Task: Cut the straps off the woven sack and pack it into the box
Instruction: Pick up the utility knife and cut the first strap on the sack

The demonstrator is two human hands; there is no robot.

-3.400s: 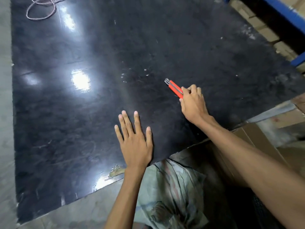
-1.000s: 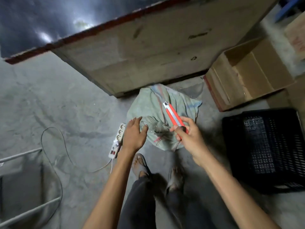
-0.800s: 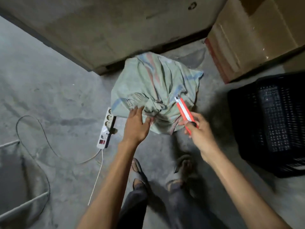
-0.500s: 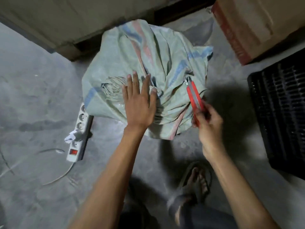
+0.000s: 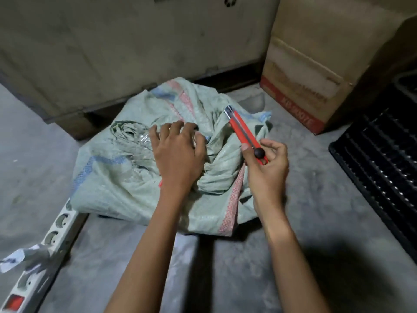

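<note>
A pale green woven sack [image 5: 126,177] with blue and red stripes lies bunched on the concrete floor. My left hand [image 5: 178,154] rests on its gathered top with the fingers curled into the folds. My right hand [image 5: 266,170] is closed on a red utility knife [image 5: 244,132], whose tip points up and left over the sack's right side. A cardboard box [image 5: 316,71] with a red band stands just right of the sack. I cannot make out any straps among the folds.
A large board or carton wall [image 5: 135,41] rises right behind the sack. A white power strip [image 5: 45,249] lies on the floor at the lower left. A black plastic crate [image 5: 383,163] sits at the right edge. My feet are out of view.
The view has dropped from the black tabletop to the floor and closed in on the sack. My left hand went from flat to curling into the gathered top; the knife stays in my right hand.
</note>
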